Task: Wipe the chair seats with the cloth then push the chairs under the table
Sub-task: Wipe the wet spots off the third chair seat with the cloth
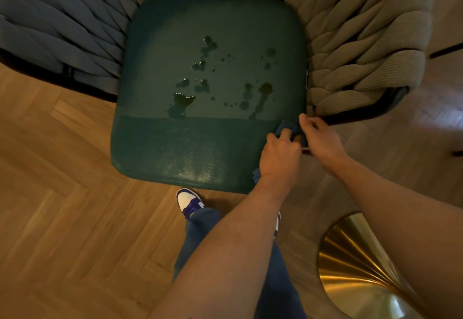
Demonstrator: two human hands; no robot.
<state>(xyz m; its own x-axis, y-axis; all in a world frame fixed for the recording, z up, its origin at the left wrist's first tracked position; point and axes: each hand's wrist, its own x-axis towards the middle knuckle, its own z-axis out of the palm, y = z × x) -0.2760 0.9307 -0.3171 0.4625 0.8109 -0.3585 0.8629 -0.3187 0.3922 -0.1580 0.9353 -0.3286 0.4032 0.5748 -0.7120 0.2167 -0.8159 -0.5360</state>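
Both hands are on the cloth (288, 127) at the seat's front right corner: the left hand (280, 154) has its fingers curled round the dark blue fabric, and the right hand (320, 134) pinches its far edge between thumb and fingertips. A loose end hangs below the left wrist, off the seat's front edge. Out from there, the green seat (210, 88) tells the story: the band nearest the front looks darker and evenly damp, so I'd judge that strip wiped. Behind that line, around the seat's middle, spilled drops (200, 73) sit untouched, scattered toward the right side too. So the wiping here is barely a third done by my reckoning, and the chair (363, 50) with its woven rope back is not yet pushed in. Off the seat's front right, a brass table base (355, 263) gleams. No brand, label or writing is readable anywhere.
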